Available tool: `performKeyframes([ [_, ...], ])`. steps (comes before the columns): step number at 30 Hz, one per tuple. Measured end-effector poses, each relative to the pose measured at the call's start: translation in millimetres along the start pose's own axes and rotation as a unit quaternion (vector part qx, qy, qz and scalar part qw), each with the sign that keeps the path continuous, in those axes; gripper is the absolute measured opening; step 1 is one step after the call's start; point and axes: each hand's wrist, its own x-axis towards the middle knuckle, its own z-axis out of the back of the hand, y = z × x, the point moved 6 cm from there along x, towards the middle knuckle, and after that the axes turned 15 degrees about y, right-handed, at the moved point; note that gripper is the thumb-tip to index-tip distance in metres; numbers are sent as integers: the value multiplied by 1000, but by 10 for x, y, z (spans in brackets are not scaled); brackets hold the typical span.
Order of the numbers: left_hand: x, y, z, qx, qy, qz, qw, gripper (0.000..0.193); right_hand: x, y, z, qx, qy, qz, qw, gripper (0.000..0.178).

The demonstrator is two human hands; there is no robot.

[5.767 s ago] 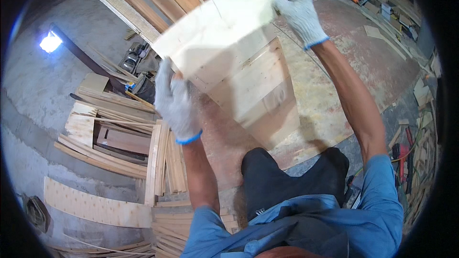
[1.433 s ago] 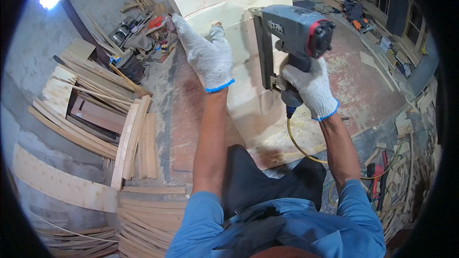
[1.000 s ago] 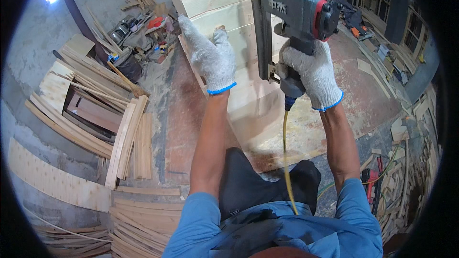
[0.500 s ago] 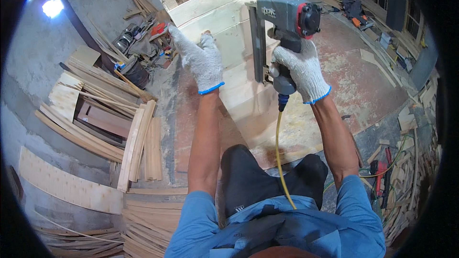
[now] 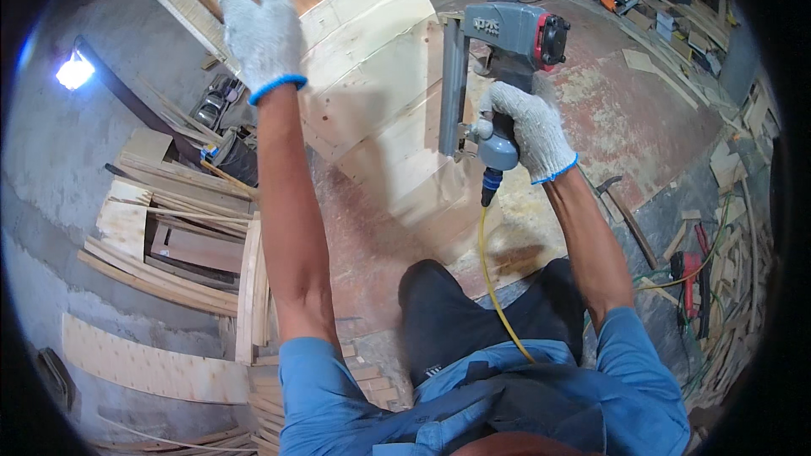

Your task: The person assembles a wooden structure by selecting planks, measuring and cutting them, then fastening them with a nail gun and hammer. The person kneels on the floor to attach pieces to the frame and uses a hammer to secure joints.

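Observation:
My right hand (image 5: 530,128), in a white knit glove with a blue cuff, is closed round the grip of a grey pneumatic nail gun (image 5: 507,29). A yellow air hose (image 5: 486,262) runs from its handle down to my lap. The gun's magazine stands just right of a curved, pale wooden panel piece (image 5: 372,59). My left hand (image 5: 263,38), gloved alike, is at the panel's left end by the wooden frame (image 5: 169,0). Its thumb and a finger are spread apart; whether it touches the frame I cannot tell, and its other fingers are hidden.
A hammer (image 5: 629,224) lies on the floor to my right, near a red-and-black tool (image 5: 688,274) and heaped wood offcuts (image 5: 726,321). Curved boards and strips (image 5: 160,274) are stacked on the left. A bright lamp (image 5: 76,72) shines by the left wall.
My left hand has moved left and up from the panel towards the frame. The panel and frame appear further left in view. The nail gun stays in my right hand, slightly lower.

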Motion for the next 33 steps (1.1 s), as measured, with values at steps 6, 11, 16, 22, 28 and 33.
performKeyframes([
  [6,184,181,-254,41,92,105,989,67,92,123,-139,32,12,38,999,13],
  [11,207,150,-283,55,94,96,989,64,288,26,-118,70,14,24,997,14],
  [16,168,194,-289,58,71,106,990,62,450,-1,-5,42,36,28,998,19],
  [22,157,139,-272,65,78,126,987,62,367,110,-3,60,-7,18,998,9],
  [28,160,131,-274,64,77,121,988,60,408,180,54,80,47,52,994,16],
  [33,114,155,-298,72,66,127,987,58,416,274,-46,109,53,45,992,22],
])
